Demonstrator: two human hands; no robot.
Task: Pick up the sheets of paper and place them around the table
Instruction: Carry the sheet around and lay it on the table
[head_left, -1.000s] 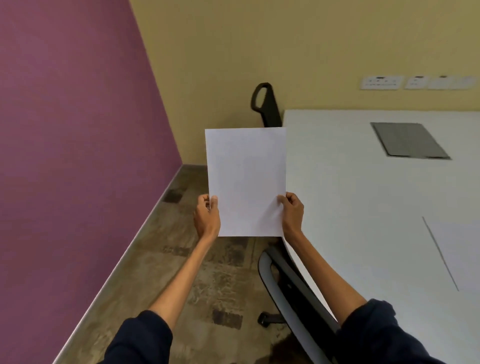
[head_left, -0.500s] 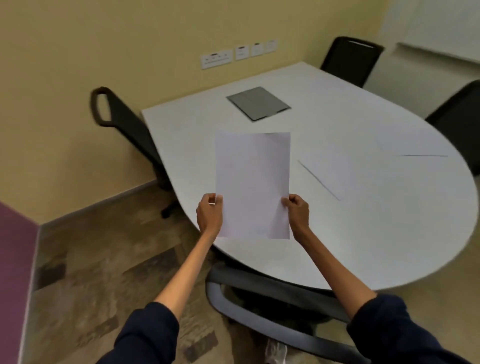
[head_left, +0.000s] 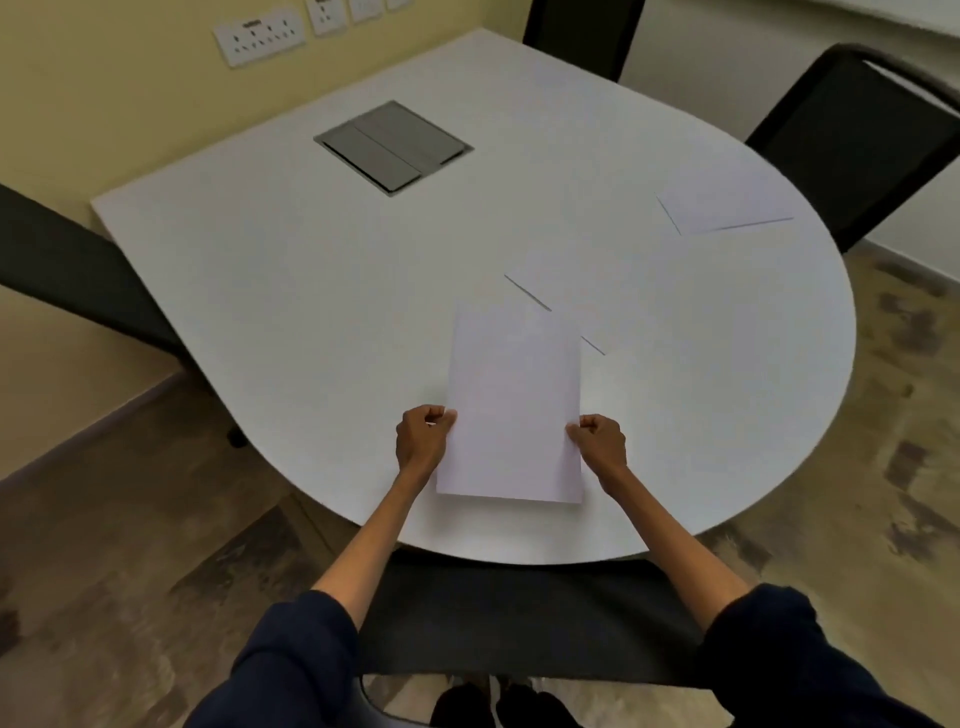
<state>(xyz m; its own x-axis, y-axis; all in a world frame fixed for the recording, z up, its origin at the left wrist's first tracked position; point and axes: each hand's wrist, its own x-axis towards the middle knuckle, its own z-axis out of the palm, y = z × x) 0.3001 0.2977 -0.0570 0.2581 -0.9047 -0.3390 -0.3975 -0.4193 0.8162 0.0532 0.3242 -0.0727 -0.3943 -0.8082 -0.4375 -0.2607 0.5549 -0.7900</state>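
Observation:
I hold a white sheet of paper (head_left: 514, 405) by its two long edges, low over the near part of the white table (head_left: 311, 291). My left hand (head_left: 422, 439) pinches its left edge and my right hand (head_left: 598, 442) pinches its right edge. A second sheet (head_left: 613, 306) lies flat on the table just beyond it, partly covered by the held sheet. A third sheet (head_left: 722, 202) lies near the far right rim.
A grey cable hatch (head_left: 395, 145) is set into the table's far side. Black chairs stand at the near edge (head_left: 519, 618), at the left (head_left: 67, 260), at the far right (head_left: 852, 140) and at the back (head_left: 576, 31). Wall sockets (head_left: 260, 36) are behind.
My view has swung right from the purple wall to the table. The held sheet has come down from upright in the air to low over the table's near edge.

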